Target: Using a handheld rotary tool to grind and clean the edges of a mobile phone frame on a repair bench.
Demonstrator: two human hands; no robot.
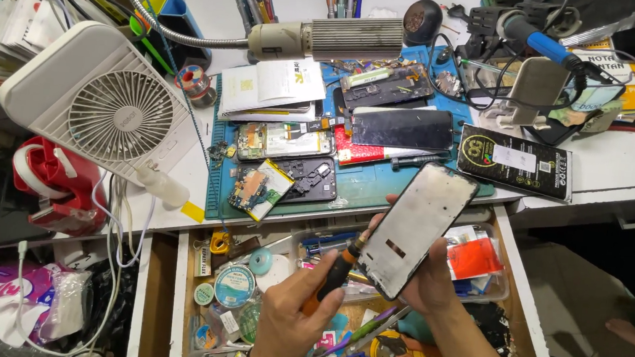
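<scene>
My right hand [436, 287] holds a stripped phone frame [421, 222] from underneath, tilted, with its worn grey inner side facing up. An orange and black screwdriver [333, 274] is gripped in my left hand [291, 325], and its tip touches the frame's lower left edge. Both hands hover over an open drawer [180, 297] at the desk's front.
A blue work mat [374, 189] carries several opened phones, boards and a dark screen [402, 127]. A white fan [102, 106] stands on the left, a gooseneck lamp [329, 40] hangs over the mat, and a black box [518, 162] lies to the right. Small tools and tape rolls fill the drawer.
</scene>
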